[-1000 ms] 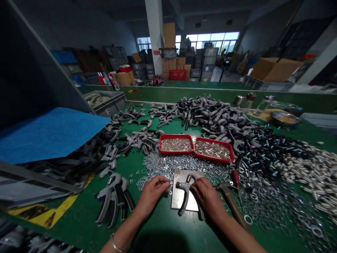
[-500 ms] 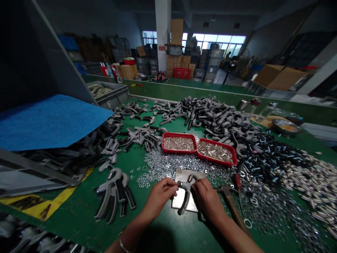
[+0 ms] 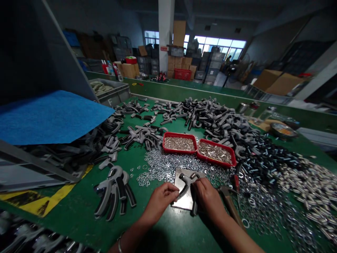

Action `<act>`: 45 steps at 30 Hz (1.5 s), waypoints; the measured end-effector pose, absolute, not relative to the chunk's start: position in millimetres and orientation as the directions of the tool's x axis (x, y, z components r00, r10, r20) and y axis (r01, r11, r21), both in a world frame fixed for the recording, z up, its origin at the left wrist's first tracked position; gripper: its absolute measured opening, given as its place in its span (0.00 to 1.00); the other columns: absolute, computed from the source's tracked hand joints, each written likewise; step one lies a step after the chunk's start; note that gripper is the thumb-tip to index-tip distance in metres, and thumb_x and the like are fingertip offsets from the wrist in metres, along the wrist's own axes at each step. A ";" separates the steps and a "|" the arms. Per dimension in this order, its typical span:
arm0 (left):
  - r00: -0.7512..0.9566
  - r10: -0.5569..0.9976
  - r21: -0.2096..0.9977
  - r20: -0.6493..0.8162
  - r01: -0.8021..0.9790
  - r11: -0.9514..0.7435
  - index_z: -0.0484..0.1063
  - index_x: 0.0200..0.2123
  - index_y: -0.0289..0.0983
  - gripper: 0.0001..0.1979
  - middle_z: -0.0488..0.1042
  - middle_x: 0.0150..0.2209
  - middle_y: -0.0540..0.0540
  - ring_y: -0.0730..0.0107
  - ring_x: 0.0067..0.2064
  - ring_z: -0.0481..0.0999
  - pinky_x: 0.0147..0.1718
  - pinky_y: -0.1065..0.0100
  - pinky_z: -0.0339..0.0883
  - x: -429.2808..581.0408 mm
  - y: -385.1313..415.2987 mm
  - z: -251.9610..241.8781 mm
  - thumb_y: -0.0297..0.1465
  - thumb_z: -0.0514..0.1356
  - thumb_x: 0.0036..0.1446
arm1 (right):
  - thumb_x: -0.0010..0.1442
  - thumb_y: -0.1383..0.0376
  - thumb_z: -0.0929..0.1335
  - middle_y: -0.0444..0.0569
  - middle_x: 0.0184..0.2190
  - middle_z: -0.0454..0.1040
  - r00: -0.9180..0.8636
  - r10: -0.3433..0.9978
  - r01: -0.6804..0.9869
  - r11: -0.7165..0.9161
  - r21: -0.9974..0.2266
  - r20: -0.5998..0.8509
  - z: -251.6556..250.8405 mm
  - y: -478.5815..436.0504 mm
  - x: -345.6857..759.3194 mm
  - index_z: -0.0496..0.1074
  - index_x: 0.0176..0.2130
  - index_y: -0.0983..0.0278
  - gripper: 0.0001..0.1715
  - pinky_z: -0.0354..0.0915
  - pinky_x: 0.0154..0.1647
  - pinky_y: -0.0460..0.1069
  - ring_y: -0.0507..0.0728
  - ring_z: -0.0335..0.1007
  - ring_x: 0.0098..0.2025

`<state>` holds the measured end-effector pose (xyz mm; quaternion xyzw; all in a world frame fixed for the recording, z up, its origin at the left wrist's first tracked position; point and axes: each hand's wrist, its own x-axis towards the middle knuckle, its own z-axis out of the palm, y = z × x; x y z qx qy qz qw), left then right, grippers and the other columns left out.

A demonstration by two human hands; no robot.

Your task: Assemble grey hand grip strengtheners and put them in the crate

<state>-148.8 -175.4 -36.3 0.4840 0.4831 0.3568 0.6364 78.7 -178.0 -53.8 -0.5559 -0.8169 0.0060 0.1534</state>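
A grey-and-black hand grip exerciser point(image 3: 186, 184) lies over a small metal plate point(image 3: 181, 173), its handles spread apart and a spring at its top. My left hand point(image 3: 161, 201) pinches the lower end of the left handle between thumb and fingers. On the other side my right hand point(image 3: 209, 198) is closed around the upper part of the right handle, whose black lower end sticks out below; the fingers partly cover it. Several similar grip exercisers point(image 3: 116, 193) are piled to the left of my hands.
Two red trays point(image 3: 179, 152) of small metal parts stand beyond the plate, amid loose nuts and washers point(image 3: 155, 168). A hammer point(image 3: 231, 205) lies right of my right hand, near metal rings point(image 3: 265, 214). Grey handles point(image 3: 218, 116) are heaped behind; a grey crate point(image 3: 52, 175) stands left.
The left handle has swung outward to the left, spreading the exerciser. My left hand has shifted from its top knob to the handle's lower end. My right hand stays at the other handle.
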 end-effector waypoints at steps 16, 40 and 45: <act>0.365 0.928 0.895 0.068 0.389 -0.219 0.73 0.36 0.38 0.02 0.76 0.37 0.48 0.64 0.43 0.74 0.45 0.66 0.63 -133.6 -189.0 -59.3 0.27 0.60 0.62 | 0.61 0.81 0.62 0.55 0.39 0.75 -0.404 0.915 0.915 0.404 0.010 -0.021 -15.2 -159.2 64.2 0.72 0.40 0.67 0.15 0.71 0.37 0.48 0.60 0.75 0.40; 0.243 0.970 0.953 -0.001 0.294 -0.073 0.75 0.35 0.39 0.04 0.78 0.37 0.49 0.65 0.42 0.75 0.45 0.65 0.65 -141.8 -172.6 -36.1 0.29 0.60 0.58 | 0.63 0.54 0.63 0.53 0.29 0.73 0.025 0.998 0.990 -0.017 -0.143 0.052 -48.1 -276.8 187.4 0.67 0.30 0.59 0.15 0.66 0.32 0.56 0.64 0.70 0.32; 0.222 0.973 0.974 -0.064 0.225 0.013 0.74 0.36 0.38 0.06 0.78 0.36 0.48 0.65 0.39 0.75 0.41 0.66 0.66 -136.3 -164.1 -25.4 0.32 0.62 0.56 | 0.62 0.50 0.63 0.53 0.32 0.74 0.122 0.988 0.922 -0.078 -0.379 0.093 -36.0 -262.5 186.8 0.67 0.34 0.59 0.16 0.67 0.35 0.55 0.63 0.72 0.33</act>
